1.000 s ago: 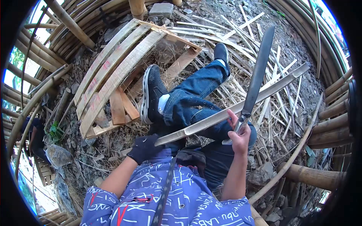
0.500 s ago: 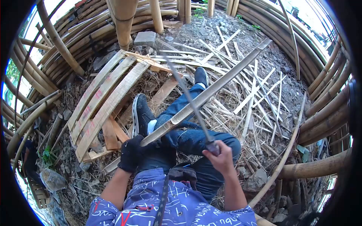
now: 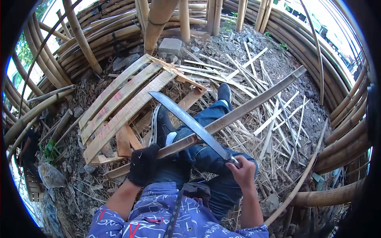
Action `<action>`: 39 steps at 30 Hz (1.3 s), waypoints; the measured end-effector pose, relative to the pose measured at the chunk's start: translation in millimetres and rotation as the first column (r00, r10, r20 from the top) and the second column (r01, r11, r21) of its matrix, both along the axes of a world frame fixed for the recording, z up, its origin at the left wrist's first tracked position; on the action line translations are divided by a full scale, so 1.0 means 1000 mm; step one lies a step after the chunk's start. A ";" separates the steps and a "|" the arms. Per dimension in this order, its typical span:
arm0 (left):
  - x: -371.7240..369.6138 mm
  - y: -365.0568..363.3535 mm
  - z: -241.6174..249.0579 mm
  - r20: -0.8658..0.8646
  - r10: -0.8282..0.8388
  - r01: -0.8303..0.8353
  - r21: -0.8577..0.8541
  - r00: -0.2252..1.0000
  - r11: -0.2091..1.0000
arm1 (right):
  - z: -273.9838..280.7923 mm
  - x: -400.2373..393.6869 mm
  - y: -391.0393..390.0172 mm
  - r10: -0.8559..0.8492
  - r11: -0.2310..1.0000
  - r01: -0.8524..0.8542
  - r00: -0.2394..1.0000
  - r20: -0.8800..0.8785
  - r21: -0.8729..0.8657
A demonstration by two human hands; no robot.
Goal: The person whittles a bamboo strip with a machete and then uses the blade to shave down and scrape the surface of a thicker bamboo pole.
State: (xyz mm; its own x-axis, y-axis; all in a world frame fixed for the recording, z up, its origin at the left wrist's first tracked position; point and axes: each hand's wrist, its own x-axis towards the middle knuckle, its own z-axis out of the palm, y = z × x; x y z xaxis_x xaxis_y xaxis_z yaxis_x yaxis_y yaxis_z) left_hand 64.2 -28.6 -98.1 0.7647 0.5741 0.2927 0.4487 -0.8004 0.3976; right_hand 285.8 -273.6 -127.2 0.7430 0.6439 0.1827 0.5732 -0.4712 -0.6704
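Note:
My left hand, in a black glove, is closed around a long split bamboo strip near its lower end. The strip slants up to the right across my legs, its hollow side showing. My bare right hand grips the handle of a long knife. The blade crosses over the strip, its broad side showing and its tip towards the upper left. Whether the blade touches the strip I cannot tell.
A slatted wooden pallet lies at the left by my shoe. Thin bamboo strips litter the ground at the right. Stacked bamboo poles surround the area, and a grey block sits beyond the pallet.
The knife's broad side has turned into view and its tip has moved down and to the left. The bamboo strip's far end is lower and further right. The whole view has shifted.

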 end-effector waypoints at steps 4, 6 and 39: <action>-0.004 -0.010 0.007 -0.025 -0.039 0.039 0.004 0.999 0.999 | 0.000 0.000 -0.008 -0.009 1.000 0.008 0.997 0.076 0.023; -0.006 -0.014 0.009 -0.026 -0.036 0.036 0.003 0.999 0.999 | 0.000 0.001 -0.011 0.000 1.000 -0.001 0.994 0.112 0.004; 0.014 -0.020 0.018 -0.048 -0.011 0.004 -0.140 0.999 0.990 | -0.004 0.010 -0.008 -0.035 0.996 -0.002 0.917 0.397 0.091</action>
